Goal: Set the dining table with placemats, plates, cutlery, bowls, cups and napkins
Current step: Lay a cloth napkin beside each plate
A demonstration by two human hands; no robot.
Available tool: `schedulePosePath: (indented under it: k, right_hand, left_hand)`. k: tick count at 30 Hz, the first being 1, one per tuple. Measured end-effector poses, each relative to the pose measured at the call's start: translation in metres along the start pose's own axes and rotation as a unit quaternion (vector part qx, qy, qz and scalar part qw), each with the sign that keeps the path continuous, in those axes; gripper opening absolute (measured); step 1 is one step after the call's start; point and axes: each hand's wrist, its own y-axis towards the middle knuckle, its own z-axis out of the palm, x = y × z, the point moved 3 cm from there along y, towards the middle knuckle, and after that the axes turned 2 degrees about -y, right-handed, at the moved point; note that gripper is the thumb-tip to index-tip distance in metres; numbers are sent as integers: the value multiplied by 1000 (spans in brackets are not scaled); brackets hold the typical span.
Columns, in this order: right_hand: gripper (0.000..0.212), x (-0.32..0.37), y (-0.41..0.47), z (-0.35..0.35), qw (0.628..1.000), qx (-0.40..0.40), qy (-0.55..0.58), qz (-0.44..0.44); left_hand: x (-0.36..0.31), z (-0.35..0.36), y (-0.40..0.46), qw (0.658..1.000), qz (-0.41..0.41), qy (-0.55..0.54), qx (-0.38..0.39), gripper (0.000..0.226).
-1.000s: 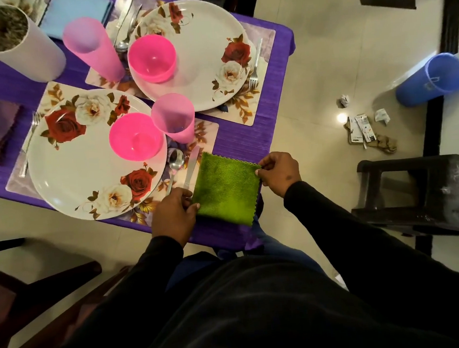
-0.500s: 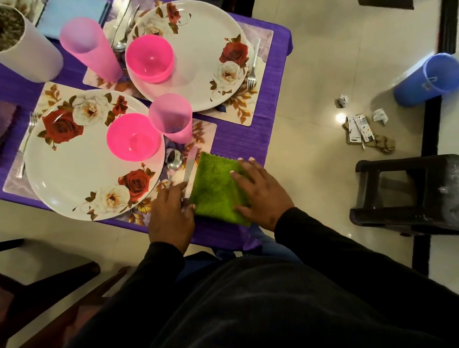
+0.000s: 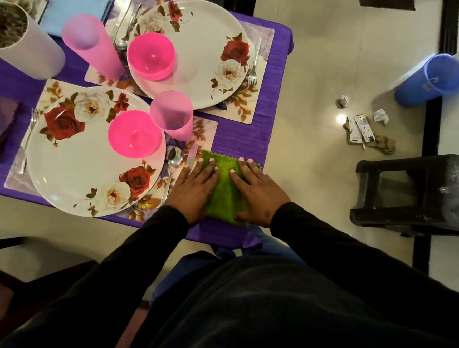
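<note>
Near the table's [image 3: 280, 131] right corner, both hands are now flat on the green napkin [image 3: 225, 186], fingers straight and spread, nothing gripped. A second ago they were pinching its side edges; half a second ago the right hand [image 3: 257, 191] went flat first, and now the left hand [image 3: 196, 190] has joined it, so I'd say it's just the smoothing-down bit. Napkin lies on the purple cloth just right of the knife [image 3: 193, 156] and spoon [image 3: 174, 157], beside the near plate [image 3: 85, 168] with its bowl [image 3: 134, 133] and cup [image 3: 173, 113]. Looks like this setting is basically done once the hands lift off; the far plate [image 3: 207, 52] seems set too.
</note>
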Motion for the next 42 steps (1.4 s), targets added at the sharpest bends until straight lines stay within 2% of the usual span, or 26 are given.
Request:
schedulePosePath:
  k: [14, 26, 28, 29, 31, 33, 35, 38, 42]
  right_hand:
    - [116, 1, -1, 1, 1000, 6, -1, 6]
    - [119, 4, -2, -4, 1000, 26, -13, 1]
    - [111, 4, -6, -13, 999, 6, 37, 3]
    - [105, 1, -10, -17, 996, -23, 84, 15]
    - [89, -10, -19, -26, 971, -121, 199, 59]
    - [74, -26, -28, -30, 925, -223, 280, 126]
    - [64, -41, -36, -30, 887, -261, 330, 191]
    - [46, -54, -42, -21, 862, -204, 385, 261]
    - [32, -35, -46, 4, 835, -61, 472, 277]
  left_hand:
    - [1, -6, 2, 997, 16, -13, 70, 102]
    - [-1, -3, 3, 998, 12, -24, 49, 101]
    - [2, -7, 1, 998, 15, -62, 7, 96]
    - [3, -10, -1, 995, 19, -93, -38, 92]
    - [8, -17, -7, 974, 29, -167, -147, 86]
    - [14, -20, -15, 945, 26, -235, -228, 88]
    - [19, -18, -21, 917, 11, -291, -271, 86]
    - [20, -10, -28, 890, -16, -357, -284, 77]
    - [14, 10, -31, 906, -31, -344, -245, 73]
